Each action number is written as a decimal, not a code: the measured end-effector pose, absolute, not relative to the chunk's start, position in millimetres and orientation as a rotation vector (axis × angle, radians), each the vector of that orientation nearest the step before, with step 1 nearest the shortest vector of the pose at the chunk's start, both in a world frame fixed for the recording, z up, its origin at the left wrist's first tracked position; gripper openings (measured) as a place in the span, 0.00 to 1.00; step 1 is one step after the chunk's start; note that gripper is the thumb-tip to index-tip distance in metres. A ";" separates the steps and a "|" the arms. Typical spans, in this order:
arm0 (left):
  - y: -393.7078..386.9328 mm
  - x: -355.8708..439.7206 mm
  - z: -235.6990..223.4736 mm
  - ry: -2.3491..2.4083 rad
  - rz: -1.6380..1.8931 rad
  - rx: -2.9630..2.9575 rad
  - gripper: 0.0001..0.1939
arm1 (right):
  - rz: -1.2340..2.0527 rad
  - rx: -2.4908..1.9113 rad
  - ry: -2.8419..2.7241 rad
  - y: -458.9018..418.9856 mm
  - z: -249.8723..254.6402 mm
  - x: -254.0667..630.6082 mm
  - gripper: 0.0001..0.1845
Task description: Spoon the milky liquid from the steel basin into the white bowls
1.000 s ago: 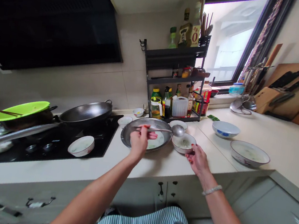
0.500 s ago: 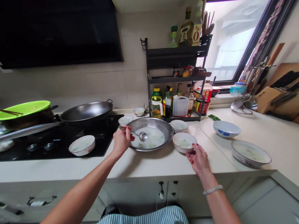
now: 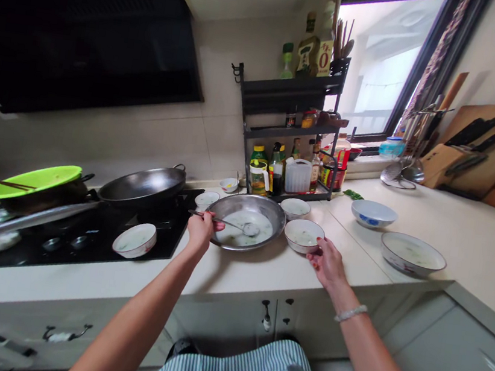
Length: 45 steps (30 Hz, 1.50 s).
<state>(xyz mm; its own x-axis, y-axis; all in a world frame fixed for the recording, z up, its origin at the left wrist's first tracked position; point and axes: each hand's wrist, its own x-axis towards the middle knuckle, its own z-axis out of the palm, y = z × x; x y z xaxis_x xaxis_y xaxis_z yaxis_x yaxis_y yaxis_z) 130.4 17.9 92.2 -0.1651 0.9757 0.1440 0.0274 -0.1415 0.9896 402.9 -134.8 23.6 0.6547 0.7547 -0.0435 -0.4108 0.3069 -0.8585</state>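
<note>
My left hand (image 3: 202, 230) is closed round the handle of a metal spoon (image 3: 251, 229). The spoon's head dips into milky soup with green bits in a wide steel basin (image 3: 276, 214). To the basin's right, my right hand (image 3: 327, 262) pinches the rim of a small white bowl (image 3: 296, 246), thumb at the edge and fingers against its side. That bowl stands on the counter and holds the same pale soup. Behind it is another small filled bowl (image 3: 294, 207), and one more bowl (image 3: 207, 199) sits behind the basin's left side.
A filled bowl (image 3: 135, 240) and a dark wok (image 3: 143, 185) rest on the black stove. Farther left is a green strainer (image 3: 33, 181). Two larger bowls, a blue-patterned bowl (image 3: 373, 215) and a soup bowl (image 3: 412, 256), stand right. A bottle rack (image 3: 290, 136) backs the counter.
The spoon has moved right and down from above the soup into it. My right hand keeps its hold on the bowl. A blurred reddish shape has come in at the far left.
</note>
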 end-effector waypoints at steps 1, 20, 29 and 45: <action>18.5 130.3 91.9 1.266 1.436 1.232 0.12 | 0.800 -0.986 -0.406 -134.6 23.1 403.2 0.23; 11.7 128.3 103.1 1.250 1.476 1.354 0.12 | 0.812 -0.992 -0.420 -135.1 22.3 404.4 0.21; 10.7 131.1 111.6 1.209 1.448 1.095 0.12 | 0.808 -0.990 -0.423 -135.6 22.2 404.0 0.22; 16.3 131.6 105.4 1.204 1.456 1.112 0.10 | 0.805 -0.995 -0.405 -136.3 25.1 402.1 0.21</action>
